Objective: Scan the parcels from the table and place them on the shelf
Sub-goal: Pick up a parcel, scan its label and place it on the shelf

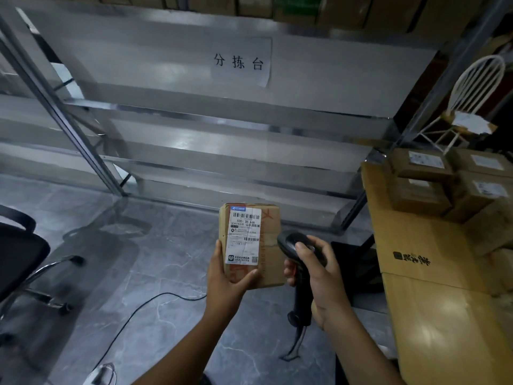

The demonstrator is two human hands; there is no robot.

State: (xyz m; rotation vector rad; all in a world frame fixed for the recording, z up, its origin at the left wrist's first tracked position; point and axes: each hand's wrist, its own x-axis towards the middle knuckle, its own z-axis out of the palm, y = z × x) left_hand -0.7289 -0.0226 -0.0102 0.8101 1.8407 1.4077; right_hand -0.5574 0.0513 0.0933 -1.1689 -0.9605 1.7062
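I had the left hand wrapped round the lower left corner of the parcel, thumb pressed across its front face and fingers along the edge and behind. It held the box upright in mid-air above the floor, in front of the shelf and to the left of the table. The parcel was a small, flat, rectangular carton of brown cardboard, a little creased, with a white printed shipping label bearing barcodes stuck down its front. The right hand gripped the handle of the scanner, a smooth black plastic pistol-shaped tool. My thumb lay on top of its rounded head, which sat just beside the parcel's right edge. A thin dark cable curved over the glossy grey marbled floor. The table was covered in flattened tan cardboard and carried a stack of parcels at its far end, similar brown boxes with white labels, piled two high. The shelf was shiny sheet metal on angled steel posts, with a white paper sign of three printed characters taped to it and brown cartons lined along its top tier. A black office chair stood at the left and a white wire-backed chair behind the table.
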